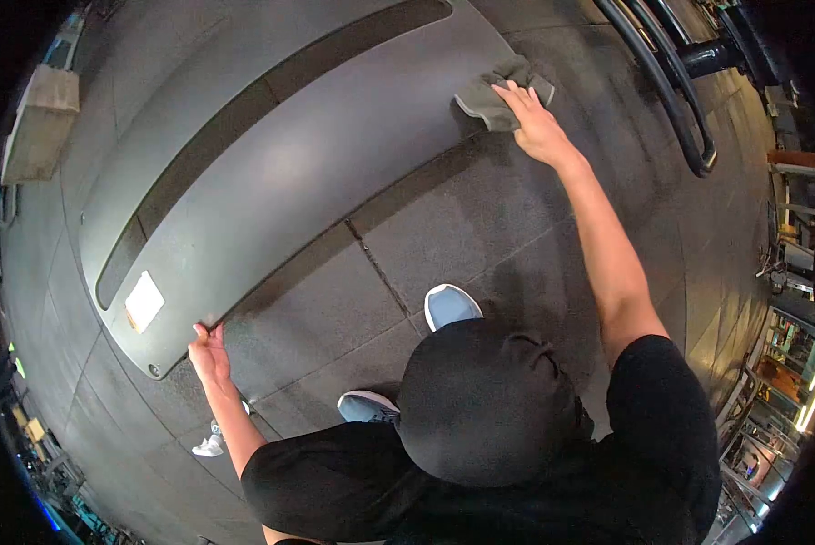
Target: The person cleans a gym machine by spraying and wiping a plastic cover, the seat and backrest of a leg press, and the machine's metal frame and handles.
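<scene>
A large grey curved panel [298, 173] with a long slot through it stretches across the upper left. Near its lower left end sits a white label [144, 302], and a small round hole shows at the corner. My left hand [211, 356] pinches the panel's near edge close to that label. At the panel's far right end, my right hand [538, 129] presses a dark grey cloth [486, 102] against the surface and edge. Its fingers lie over the cloth, partly sunk in the folds.
Black bent tubing [689, 145] of some equipment stands at the upper right. A pale block [44, 123] is at the far left. Dark floor tiles [335, 291] lie beneath, with my blue shoes [453, 307] on them. Cluttered racks [780, 363] line the right side.
</scene>
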The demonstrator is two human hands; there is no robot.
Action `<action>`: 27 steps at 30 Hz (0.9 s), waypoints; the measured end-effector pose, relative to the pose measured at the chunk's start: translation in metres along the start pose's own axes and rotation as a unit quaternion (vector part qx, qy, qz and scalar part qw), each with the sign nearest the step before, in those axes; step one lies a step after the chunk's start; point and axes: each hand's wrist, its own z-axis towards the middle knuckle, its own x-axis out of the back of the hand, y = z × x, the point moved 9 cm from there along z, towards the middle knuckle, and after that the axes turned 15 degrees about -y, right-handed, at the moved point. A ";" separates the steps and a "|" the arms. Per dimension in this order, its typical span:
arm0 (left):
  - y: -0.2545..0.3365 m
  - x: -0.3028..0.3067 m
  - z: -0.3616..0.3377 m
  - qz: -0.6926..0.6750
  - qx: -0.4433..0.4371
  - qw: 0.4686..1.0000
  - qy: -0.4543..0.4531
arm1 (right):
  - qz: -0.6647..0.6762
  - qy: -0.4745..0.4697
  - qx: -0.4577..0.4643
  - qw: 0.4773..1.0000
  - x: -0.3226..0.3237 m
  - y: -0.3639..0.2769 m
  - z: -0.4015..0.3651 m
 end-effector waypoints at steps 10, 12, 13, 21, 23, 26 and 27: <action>-0.006 0.008 -0.005 -0.009 0.007 1.000 -0.004 | 0.118 0.228 -0.227 0.939 -0.018 0.001 -0.001; -0.006 0.002 -0.004 -0.023 -0.004 1.000 -0.019 | 0.137 0.226 -0.252 0.931 -0.014 -0.003 -0.003; -0.006 0.002 -0.005 -0.025 -0.003 1.000 -0.017 | 0.155 0.224 -0.277 0.922 -0.013 -0.004 -0.006; 0.001 -0.021 -0.009 -0.021 -0.017 1.000 -0.002 | 0.092 0.132 0.026 0.987 -0.007 0.006 -0.009; -0.003 -0.009 -0.006 -0.015 -0.010 1.000 0.000 | 0.104 0.101 0.053 0.988 -0.004 0.010 -0.015; -0.006 0.001 -0.002 -0.018 -0.003 1.000 0.003 | 0.130 -0.023 0.111 0.985 -0.028 -0.036 -0.027; -0.007 0.001 -0.002 -0.017 -0.004 1.000 0.001 | 0.108 -0.019 0.115 0.987 -0.035 -0.062 -0.032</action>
